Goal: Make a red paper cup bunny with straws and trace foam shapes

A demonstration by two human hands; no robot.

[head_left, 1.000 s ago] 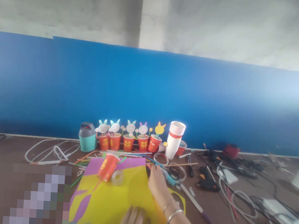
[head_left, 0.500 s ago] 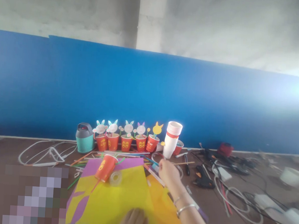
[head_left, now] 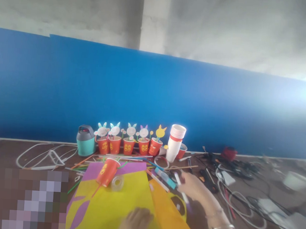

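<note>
My right hand [head_left: 193,186] is closed round a white marker [head_left: 184,196] with a blurred purple end, to the right of the paper. My left hand [head_left: 137,221] rests on a yellow paper sheet [head_left: 113,207], fingers forward and somewhat blurred, with nothing seen in them. On the sheets lie a tipped red paper cup [head_left: 108,171] with straws attached and a roll of clear tape [head_left: 117,183]. A blue glue stick or marker [head_left: 165,177] lies left of my right hand. Orange paper [head_left: 171,212] shows beneath.
Several red cups [head_left: 128,146] with paper rabbit heads line the back, beside a teal-and-grey container [head_left: 85,141] and a stack of white cups [head_left: 174,143]. Straws [head_left: 129,158] lie before them. A black glue gun [head_left: 208,181] and tangled cables [head_left: 240,209] occupy the right.
My right hand has moved right from beside the blue stick and now holds the white marker, lifted off its earlier spot. My left hand stays on the yellow paper.
</note>
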